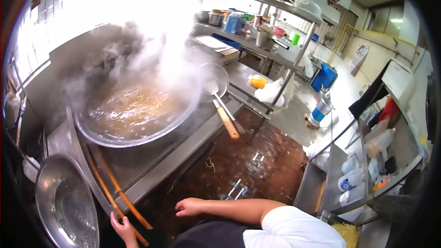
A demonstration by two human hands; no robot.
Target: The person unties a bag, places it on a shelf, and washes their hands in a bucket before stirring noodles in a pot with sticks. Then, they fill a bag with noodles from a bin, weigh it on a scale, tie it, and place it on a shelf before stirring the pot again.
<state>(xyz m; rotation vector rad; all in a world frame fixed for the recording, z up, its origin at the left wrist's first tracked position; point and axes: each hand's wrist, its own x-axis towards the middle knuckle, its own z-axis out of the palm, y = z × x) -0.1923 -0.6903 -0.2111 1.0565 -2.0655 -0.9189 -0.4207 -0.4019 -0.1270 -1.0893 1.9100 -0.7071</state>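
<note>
My left hand (123, 230) is at the lower left, thumb and fingers apart, right at the ends of two long wooden cooking chopsticks (110, 181). The chopsticks lie slanted across the stove edge, and my hand overlaps one of them. My right hand (187, 207) hangs in front of the stove with its fingers curled in and nothing showing in them. Beyond is a large wok (138, 143) of steaming liquid with pale noodles (138, 103) in it. A wire strainer (225, 117) with a wooden handle rests at the wok's right side.
A big metal bowl (66, 202) stands left of the chopsticks. Thick steam hides the wok's far side. The brown floor (271, 165) looks wet, with noodle scraps on it. Metal shelves (262, 0) rise behind; a rack (363, 174) with bags and cups stands right.
</note>
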